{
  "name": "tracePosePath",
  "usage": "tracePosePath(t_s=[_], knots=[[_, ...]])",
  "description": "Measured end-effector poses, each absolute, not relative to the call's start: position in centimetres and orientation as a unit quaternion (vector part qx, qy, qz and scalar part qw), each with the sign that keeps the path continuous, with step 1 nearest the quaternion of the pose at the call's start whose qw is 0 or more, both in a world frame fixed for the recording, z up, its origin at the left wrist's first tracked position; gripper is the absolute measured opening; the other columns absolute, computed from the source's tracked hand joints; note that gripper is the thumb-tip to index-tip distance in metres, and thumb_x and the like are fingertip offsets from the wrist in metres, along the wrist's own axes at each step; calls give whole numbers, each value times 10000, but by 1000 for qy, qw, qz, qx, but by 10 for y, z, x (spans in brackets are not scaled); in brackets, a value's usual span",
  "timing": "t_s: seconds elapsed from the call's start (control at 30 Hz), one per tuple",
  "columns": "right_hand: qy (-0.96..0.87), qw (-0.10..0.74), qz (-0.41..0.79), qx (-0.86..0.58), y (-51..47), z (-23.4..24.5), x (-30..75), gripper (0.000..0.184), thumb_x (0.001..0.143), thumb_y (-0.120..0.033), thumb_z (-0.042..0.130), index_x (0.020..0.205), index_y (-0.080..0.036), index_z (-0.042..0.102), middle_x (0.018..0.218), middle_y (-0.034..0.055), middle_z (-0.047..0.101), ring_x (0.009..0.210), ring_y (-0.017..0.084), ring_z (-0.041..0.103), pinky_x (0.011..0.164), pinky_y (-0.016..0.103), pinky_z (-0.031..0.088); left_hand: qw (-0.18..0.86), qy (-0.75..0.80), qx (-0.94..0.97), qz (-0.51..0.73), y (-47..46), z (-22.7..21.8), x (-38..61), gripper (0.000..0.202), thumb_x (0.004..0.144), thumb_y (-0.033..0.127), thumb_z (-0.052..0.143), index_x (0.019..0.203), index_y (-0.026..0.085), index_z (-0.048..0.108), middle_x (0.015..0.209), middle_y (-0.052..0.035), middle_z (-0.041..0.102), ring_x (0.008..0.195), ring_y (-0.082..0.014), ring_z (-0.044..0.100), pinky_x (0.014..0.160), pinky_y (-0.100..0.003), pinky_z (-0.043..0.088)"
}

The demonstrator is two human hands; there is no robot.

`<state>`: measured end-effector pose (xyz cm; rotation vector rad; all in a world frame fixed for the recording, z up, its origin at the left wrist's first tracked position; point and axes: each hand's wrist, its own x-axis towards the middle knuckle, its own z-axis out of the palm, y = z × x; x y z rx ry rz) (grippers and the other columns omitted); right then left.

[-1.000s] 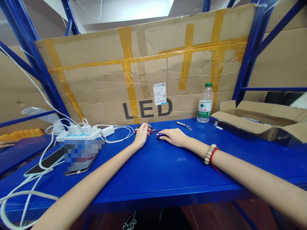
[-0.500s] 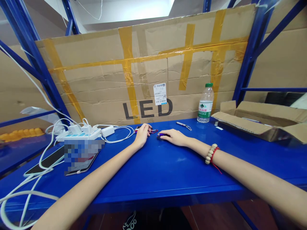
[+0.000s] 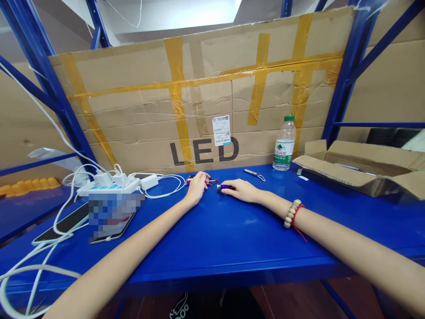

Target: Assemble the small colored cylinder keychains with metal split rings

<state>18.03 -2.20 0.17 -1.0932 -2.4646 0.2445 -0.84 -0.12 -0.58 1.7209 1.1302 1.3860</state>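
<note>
**Head view: both hands flat on the bench, small parts at the fingertips**

- Right hand (image 3: 243, 191): palm down on the blue tabletop (image 3: 212, 235), fingers stretched out toward the left. A small purple cylinder (image 3: 222, 187) lies on the surface and pokes out from under the fingertips. The fingers touch it. Whether they pinch it or only rest on it, cannot tell.
- Right wrist: bead bracelet (image 3: 290, 213) with a red cord.
- Left hand (image 3: 196, 186): palm down, fingers loosely curved over a cluster of small red and dark pieces (image 3: 211, 181) near the back of the bench. Grip not readable from this angle.
- The hands are close together and not touching; the purple cylinder sits between them.
- Behind the right hand: a slim silver tool (image 3: 254, 173) lies flat, and a water bottle (image 3: 284, 142) stands upright beyond it.
- Far right: open cardboard box (image 3: 361, 170).
- Left of the left hand: power strip (image 3: 109, 186) with white cables (image 3: 166, 186), then a dark phone (image 3: 63, 223) nearer the front edge.
- Back wall: taped cardboard panel (image 3: 206, 88) marked "LED".
</note>
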Motion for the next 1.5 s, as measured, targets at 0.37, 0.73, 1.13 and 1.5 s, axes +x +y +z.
tracePosePath(t_s=[0.37, 0.73, 1.13, 1.5], knots=[[-885, 189, 43, -424, -26, 6, 179, 348, 856, -485, 368, 1040, -271, 570, 1010, 18, 649, 888, 210, 598, 700, 283, 421, 321, 438, 658, 522, -3, -5, -7, 221, 814, 220, 337, 736, 152, 532, 645, 13, 498, 477, -58, 458, 431, -163, 317], [-882, 195, 50, -426, -27, 5, 180, 334, 846, -489, 385, 1029, -293, 583, 1034, -11, 646, 931, 207, 590, 710, 282, 423, 320, 439, 662, 516, -1, -5, -8, 232, 824, 230, 331, 740, 149, 532, 654, 9, 498, 479, -58, 461, 431, -167, 316], [-890, 179, 52, -416, -25, 5, 180, 353, 877, -440, 345, 1115, -280, 551, 1143, -3, 600, 1028, 216, 553, 829, 326, 415, 321, 436, 665, 514, -1, -5, -8, 232, 824, 233, 334, 744, 150, 536, 648, 12, 494, 482, -58, 461, 439, -168, 318], [-890, 176, 50, -419, -27, 7, 181, 363, 878, -468, 314, 1083, -284, 551, 1083, 11, 623, 958, 213, 578, 752, 303, 421, 320, 434, 662, 520, -1, -6, -8, 226, 824, 219, 338, 734, 154, 535, 642, 15, 503, 472, -54, 463, 437, -162, 323]])
